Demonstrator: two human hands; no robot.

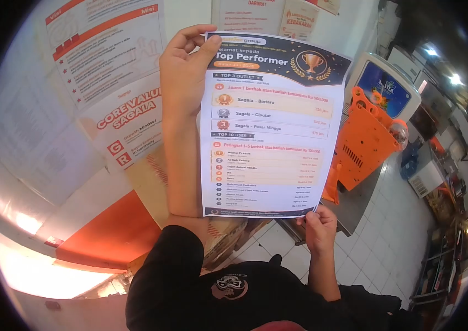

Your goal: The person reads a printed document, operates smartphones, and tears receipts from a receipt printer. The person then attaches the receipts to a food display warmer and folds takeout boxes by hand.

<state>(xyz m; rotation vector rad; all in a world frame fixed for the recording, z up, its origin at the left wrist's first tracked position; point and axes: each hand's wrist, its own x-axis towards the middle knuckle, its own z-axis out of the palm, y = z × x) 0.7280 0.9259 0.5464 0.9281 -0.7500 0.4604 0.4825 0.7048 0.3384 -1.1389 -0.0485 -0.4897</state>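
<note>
- A pale wall (187, 12) backs the scene, the "Core Value Sagala" poster (126, 118) hanging toward the sheet's nine o'clock.
- The left hand (189, 58) is clamped on the printed sheet's eleven o'clock corner, thumb in front.
- That printed sheet (270, 129) is held up between both hands, long axis running roughly twelve to six; it lies toward four o'clock from the left hand, eleven from the right. Both touch it; neither is nearer.
- The right hand (321, 227) pinches its five o'clock corner.
- An orange holder (358, 146) stands beyond, at three o'clock.
- I count one sheet, two hands, one holder.
</note>
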